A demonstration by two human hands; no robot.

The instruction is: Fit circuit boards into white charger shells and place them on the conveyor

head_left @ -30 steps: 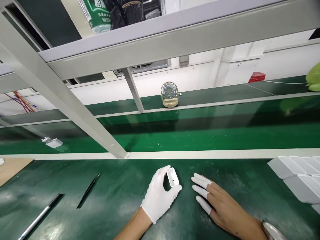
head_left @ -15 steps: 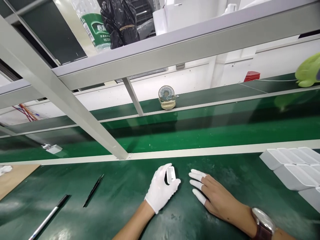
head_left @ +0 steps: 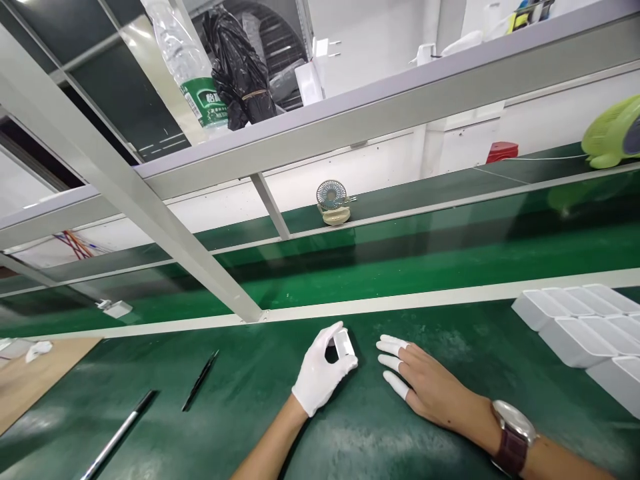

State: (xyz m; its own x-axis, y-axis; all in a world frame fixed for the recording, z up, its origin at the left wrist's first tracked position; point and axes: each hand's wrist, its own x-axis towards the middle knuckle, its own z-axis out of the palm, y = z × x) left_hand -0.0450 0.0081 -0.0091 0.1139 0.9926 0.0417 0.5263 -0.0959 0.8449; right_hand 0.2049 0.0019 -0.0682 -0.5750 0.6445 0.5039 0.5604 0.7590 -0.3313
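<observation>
My left hand (head_left: 320, 373), in a white glove, grips a small white plug-like adapter (head_left: 343, 344) between thumb and fingers just above the green mat (head_left: 260, 427). My right hand (head_left: 425, 387) lies flat on the mat a little to the right of it, fingers spread, with white cots on three fingertips and a brown-strapped watch (head_left: 511, 437) on the wrist. It holds nothing.
Black tweezers (head_left: 200, 380) and a pen (head_left: 120, 435) lie at the left. White trays (head_left: 580, 327) sit at the right. A white adapter (head_left: 117, 308) rides the green conveyor belt (head_left: 400, 267). A small fan (head_left: 333, 202) stands beyond, under a grey frame post (head_left: 150, 220).
The view has tilted up, so more of the upper shelf shows. Both hands stay in nearly the same place, the left still holding the adapter.
</observation>
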